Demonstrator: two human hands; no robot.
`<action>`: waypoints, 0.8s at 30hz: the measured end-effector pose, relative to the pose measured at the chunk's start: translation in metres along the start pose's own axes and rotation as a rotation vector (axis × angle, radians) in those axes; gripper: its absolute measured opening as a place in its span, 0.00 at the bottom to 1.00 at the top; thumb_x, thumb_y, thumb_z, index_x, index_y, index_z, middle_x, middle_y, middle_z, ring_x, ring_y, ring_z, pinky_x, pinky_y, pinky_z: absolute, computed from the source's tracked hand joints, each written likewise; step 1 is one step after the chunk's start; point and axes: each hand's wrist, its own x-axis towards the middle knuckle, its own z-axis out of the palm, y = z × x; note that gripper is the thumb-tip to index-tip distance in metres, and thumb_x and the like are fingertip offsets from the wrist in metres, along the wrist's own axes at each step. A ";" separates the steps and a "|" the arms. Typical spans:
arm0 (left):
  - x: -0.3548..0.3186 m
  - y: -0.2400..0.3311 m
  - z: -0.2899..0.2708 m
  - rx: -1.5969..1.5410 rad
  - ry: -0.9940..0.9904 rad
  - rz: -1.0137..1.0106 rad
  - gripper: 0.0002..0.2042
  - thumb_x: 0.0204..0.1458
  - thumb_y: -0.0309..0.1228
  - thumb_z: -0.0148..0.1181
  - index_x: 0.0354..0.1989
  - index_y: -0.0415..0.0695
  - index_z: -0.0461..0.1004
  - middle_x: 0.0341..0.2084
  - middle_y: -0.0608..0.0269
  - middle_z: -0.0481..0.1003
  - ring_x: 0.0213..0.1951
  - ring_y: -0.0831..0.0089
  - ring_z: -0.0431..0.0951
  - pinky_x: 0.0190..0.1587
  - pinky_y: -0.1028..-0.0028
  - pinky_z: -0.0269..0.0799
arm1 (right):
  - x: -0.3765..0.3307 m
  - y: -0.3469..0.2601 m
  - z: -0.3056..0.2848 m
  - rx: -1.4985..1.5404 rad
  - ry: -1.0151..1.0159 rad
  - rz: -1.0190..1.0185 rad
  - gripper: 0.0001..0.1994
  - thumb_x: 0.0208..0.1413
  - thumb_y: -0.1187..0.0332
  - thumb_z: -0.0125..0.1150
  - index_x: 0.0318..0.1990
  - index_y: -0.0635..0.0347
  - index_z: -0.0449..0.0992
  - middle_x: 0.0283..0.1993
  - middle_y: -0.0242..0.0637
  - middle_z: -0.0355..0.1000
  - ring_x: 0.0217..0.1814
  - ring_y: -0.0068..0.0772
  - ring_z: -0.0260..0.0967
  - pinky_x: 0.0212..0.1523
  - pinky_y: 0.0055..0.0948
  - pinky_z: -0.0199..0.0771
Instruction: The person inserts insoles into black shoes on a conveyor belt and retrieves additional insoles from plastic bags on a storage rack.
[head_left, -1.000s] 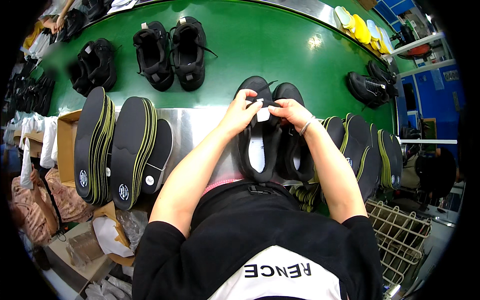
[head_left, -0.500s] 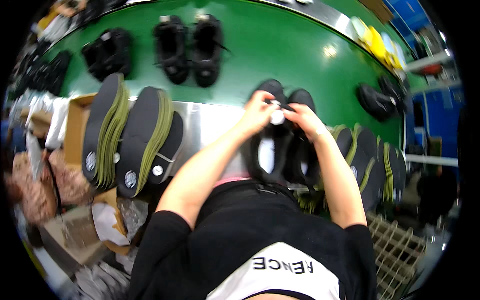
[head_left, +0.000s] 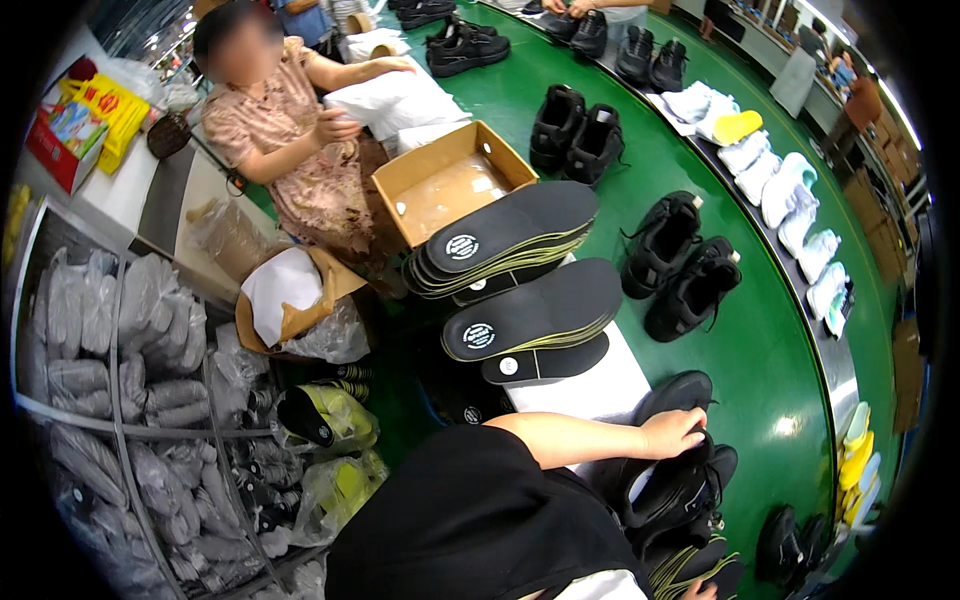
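My left hand [head_left: 672, 434] is closed on the upper of a black sneaker [head_left: 668, 492], one of a pair on the bench in front of me. A pale insole shows partly inside it. Another black shoe [head_left: 680, 392] toe sticks out just beyond my hand. At the lower edge a bit of my right hand [head_left: 699, 592] shows beside a stack of black and yellow-green insoles [head_left: 692, 566]; most of its fingers are cut off. Left of the sneakers lie two more stacks of black insoles [head_left: 535, 310] with white round prints.
A co-worker [head_left: 290, 130] handles white paper behind an open cardboard box [head_left: 450, 185]. Black shoe pairs [head_left: 675, 262] stand on the green belt [head_left: 770, 385]. White and yellow shoes line the far ledge. A rack of bagged items [head_left: 160, 400] stands at left.
The view has swung left, bringing in the co-worker and rack. My right hand has left the shoe tongue and moved to the insole stack; my left hand stays at the sneakers.
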 end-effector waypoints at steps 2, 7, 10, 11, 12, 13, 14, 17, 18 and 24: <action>0.003 -0.006 0.006 -0.004 0.023 0.008 0.12 0.48 0.34 0.49 0.37 0.41 0.61 0.29 0.51 0.69 0.35 0.55 0.69 0.38 0.63 0.63 | -0.006 0.015 0.022 0.009 0.080 0.045 0.25 0.49 0.44 0.43 0.35 0.59 0.74 0.31 0.46 0.71 0.33 0.47 0.68 0.33 0.43 0.68; 0.002 -0.004 0.005 0.062 0.047 0.020 0.11 0.49 0.35 0.48 0.36 0.42 0.61 0.29 0.50 0.69 0.35 0.54 0.69 0.37 0.62 0.63 | -0.009 -0.022 -0.018 0.063 -0.008 0.233 0.30 0.41 0.39 0.50 0.34 0.61 0.74 0.34 0.47 0.71 0.36 0.48 0.68 0.37 0.41 0.67; 0.000 -0.001 0.003 0.071 0.040 0.026 0.11 0.49 0.35 0.48 0.36 0.42 0.61 0.29 0.51 0.69 0.35 0.54 0.69 0.37 0.62 0.63 | -0.003 -0.012 -0.010 0.137 -0.082 0.255 0.30 0.40 0.41 0.53 0.36 0.62 0.74 0.36 0.49 0.70 0.39 0.48 0.67 0.41 0.39 0.66; 0.000 0.000 0.002 0.077 0.034 0.014 0.12 0.48 0.35 0.49 0.36 0.42 0.61 0.29 0.51 0.69 0.35 0.54 0.69 0.38 0.62 0.63 | -0.001 -0.010 -0.009 0.158 -0.085 0.244 0.28 0.39 0.44 0.56 0.37 0.63 0.73 0.37 0.50 0.70 0.40 0.48 0.66 0.44 0.38 0.65; 0.000 0.001 0.002 0.084 0.025 0.028 0.12 0.47 0.35 0.50 0.36 0.41 0.61 0.29 0.51 0.69 0.36 0.54 0.69 0.38 0.62 0.63 | 0.000 -0.007 -0.008 0.174 -0.087 0.275 0.26 0.39 0.47 0.58 0.38 0.63 0.73 0.38 0.50 0.69 0.41 0.48 0.66 0.44 0.37 0.65; -0.001 0.003 0.001 0.092 0.016 0.041 0.13 0.47 0.36 0.50 0.36 0.41 0.61 0.29 0.51 0.69 0.36 0.54 0.69 0.38 0.63 0.63 | 0.002 -0.002 -0.004 0.196 -0.075 0.306 0.26 0.39 0.49 0.59 0.38 0.63 0.72 0.38 0.50 0.69 0.41 0.47 0.66 0.44 0.37 0.65; -0.003 0.005 -0.001 0.100 0.008 0.054 0.13 0.46 0.36 0.51 0.36 0.41 0.61 0.29 0.51 0.69 0.36 0.55 0.69 0.38 0.63 0.63 | 0.003 0.004 -0.002 0.219 -0.064 0.336 0.25 0.39 0.51 0.59 0.38 0.63 0.72 0.39 0.49 0.69 0.42 0.47 0.66 0.44 0.36 0.65; -0.006 0.013 -0.010 0.159 -0.045 0.135 0.17 0.44 0.38 0.53 0.39 0.41 0.61 0.31 0.53 0.69 0.36 0.56 0.69 0.38 0.63 0.64 | 0.003 0.014 -0.012 0.290 -0.029 0.367 0.22 0.40 0.56 0.59 0.40 0.64 0.71 0.40 0.50 0.69 0.42 0.47 0.65 0.45 0.35 0.64; -0.006 0.014 -0.013 0.173 -0.052 0.171 0.18 0.44 0.39 0.53 0.40 0.41 0.61 0.31 0.53 0.69 0.36 0.56 0.70 0.38 0.63 0.64 | 0.003 0.016 -0.019 0.298 -0.004 0.365 0.22 0.40 0.57 0.59 0.40 0.65 0.71 0.40 0.50 0.69 0.42 0.47 0.65 0.45 0.34 0.64; 0.014 0.054 -0.064 0.284 0.238 0.165 0.16 0.46 0.40 0.50 0.40 0.43 0.63 0.33 0.54 0.67 0.31 0.57 0.71 0.33 0.65 0.67 | 0.000 0.001 -0.061 0.356 0.344 0.187 0.19 0.43 0.61 0.59 0.38 0.70 0.71 0.39 0.51 0.68 0.41 0.44 0.64 0.44 0.34 0.64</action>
